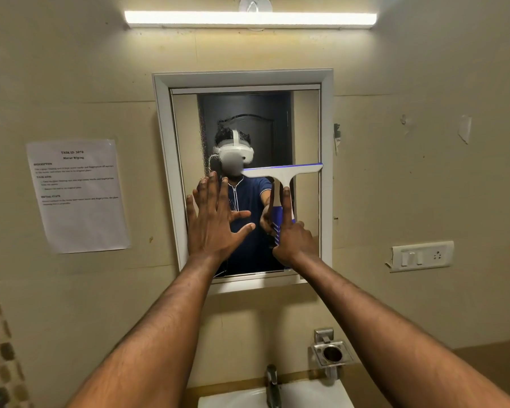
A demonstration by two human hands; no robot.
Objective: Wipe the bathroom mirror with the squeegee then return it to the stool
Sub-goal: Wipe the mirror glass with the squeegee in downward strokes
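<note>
Right hand [292,240] gripped squeegee [283,184] handle; blade horizontal above hand on mirror [305,128] right half. Left hand [215,219] flat, empty.

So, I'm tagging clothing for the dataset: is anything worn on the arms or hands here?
No. The left hand and right hand are gloveless, and both forearms are bare, with no sleeves, watch, rings or bands visible.

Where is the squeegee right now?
In the head view, the squeegee is held upright in the right hand against the right half of the mirror, its blade about mid-height and reaching the right frame edge.
</note>
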